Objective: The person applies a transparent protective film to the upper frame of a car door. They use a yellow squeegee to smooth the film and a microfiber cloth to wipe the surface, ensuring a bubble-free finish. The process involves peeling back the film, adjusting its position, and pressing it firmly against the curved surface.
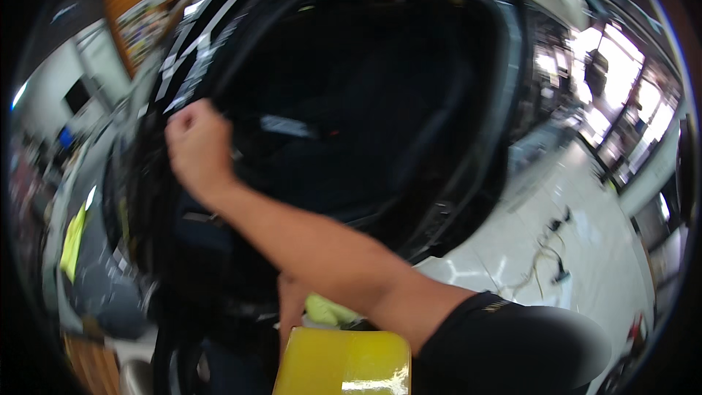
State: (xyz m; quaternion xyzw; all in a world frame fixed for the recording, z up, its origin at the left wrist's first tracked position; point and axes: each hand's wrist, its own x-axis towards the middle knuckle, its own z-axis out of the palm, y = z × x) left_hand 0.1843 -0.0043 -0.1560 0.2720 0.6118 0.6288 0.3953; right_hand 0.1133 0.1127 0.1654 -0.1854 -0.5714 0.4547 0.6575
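My right arm reaches across the view, and my right hand (200, 148) is curled into a fist against the dark edge of an open car door (164, 252). Whether the fist grips anything is hidden. Part of my left hand (292, 302) shows beneath the right forearm; its fingers are out of sight. Close beside it lies a pale yellow-green cloth (329, 310), and I cannot tell whether the hand touches it. Beyond my hands is the dark door opening (351, 104) of a car. A glossy yellow object (345, 362) fills the bottom middle, its kind unclear.
Light floor tiles (493, 258) stretch to the right, with a pale hose or cable (537, 269) lying on them. At the left, a bright yellow cloth (74, 244) rests on a grey car surface (104, 285). Bright windows (609, 77) stand at the far right.
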